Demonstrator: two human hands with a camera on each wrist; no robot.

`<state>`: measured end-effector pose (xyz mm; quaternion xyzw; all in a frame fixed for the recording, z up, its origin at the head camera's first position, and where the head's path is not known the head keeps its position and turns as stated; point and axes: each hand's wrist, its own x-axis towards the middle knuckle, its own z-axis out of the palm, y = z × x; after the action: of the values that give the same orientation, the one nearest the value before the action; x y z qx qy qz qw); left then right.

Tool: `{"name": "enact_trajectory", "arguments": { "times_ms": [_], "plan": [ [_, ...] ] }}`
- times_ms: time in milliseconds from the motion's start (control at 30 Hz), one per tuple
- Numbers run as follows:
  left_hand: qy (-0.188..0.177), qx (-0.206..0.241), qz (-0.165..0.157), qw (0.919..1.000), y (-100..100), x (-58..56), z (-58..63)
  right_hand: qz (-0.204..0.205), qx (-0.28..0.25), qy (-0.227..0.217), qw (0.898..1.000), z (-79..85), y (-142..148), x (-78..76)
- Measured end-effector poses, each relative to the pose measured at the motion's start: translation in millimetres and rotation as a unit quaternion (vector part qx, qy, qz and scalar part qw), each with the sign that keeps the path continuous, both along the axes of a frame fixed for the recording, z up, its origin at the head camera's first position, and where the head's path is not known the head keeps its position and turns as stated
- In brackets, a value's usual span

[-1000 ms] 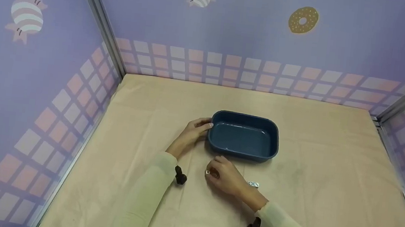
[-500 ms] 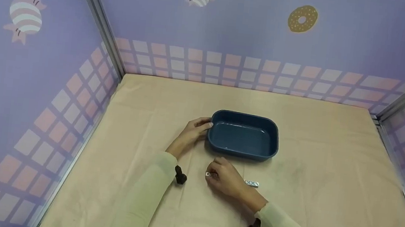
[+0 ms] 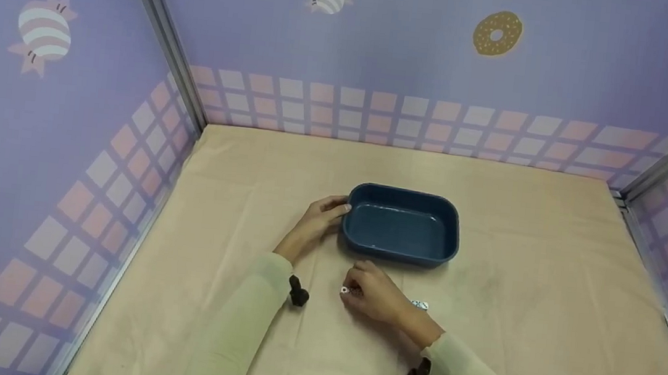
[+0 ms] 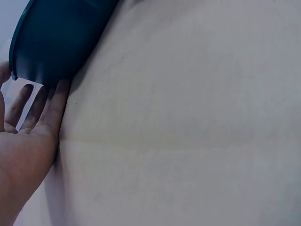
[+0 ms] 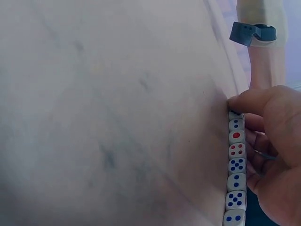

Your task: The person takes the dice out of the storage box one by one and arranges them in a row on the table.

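Observation:
A dark blue rectangular bin [image 3: 401,229] stands on the cloth. My left hand [image 3: 312,225] holds its left end, thumb at the rim and fingers against the outer wall [image 4: 56,42]. In front of the bin, my right hand [image 3: 377,294] pinches a white die [image 5: 236,114] at the left end of a straight row of dice [image 5: 237,165]. Blue and red pips show on the row's faces in the right wrist view. The hand covers the row's middle in the head view, where the right end of the dice row [image 3: 419,305] shows past the wrist.
A beige cloth [image 3: 535,283] covers the table. Purple walls with a checked border [image 3: 379,114] enclose its back and sides, with metal posts [image 3: 169,40] at the corners. Dark straps [image 3: 419,373] sit on both wrists.
My right hand has come slightly toward me, and the die at its fingertips now lines up with the row. The left hand and the bin have stayed in place.

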<state>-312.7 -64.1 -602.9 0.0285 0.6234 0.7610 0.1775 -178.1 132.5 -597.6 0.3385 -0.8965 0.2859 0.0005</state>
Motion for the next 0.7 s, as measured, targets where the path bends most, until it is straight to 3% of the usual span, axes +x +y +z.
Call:
{"name": "enact_trajectory", "arguments": {
  "times_ms": [300,467,600,700],
  "plan": [
    [0.016,-0.012,-0.011,0.9997,-2.9,0.4,-1.7,-0.001,-0.016,0.030,0.999,-8.8,-0.7,1.4],
    [0.007,-0.019,0.000,0.9998,-4.6,3.2,-5.4,-0.005,-0.008,0.012,1.000,-9.5,-2.3,6.7],
    [0.014,-0.025,0.008,0.9995,-8.9,3.4,-4.9,0.008,-0.002,-0.028,1.000,4.1,-2.4,7.8],
    [0.007,-0.020,0.001,0.9998,-16.1,3.8,0.7,0.034,0.006,-0.047,0.998,25.9,3.9,7.4]
  ]
}}
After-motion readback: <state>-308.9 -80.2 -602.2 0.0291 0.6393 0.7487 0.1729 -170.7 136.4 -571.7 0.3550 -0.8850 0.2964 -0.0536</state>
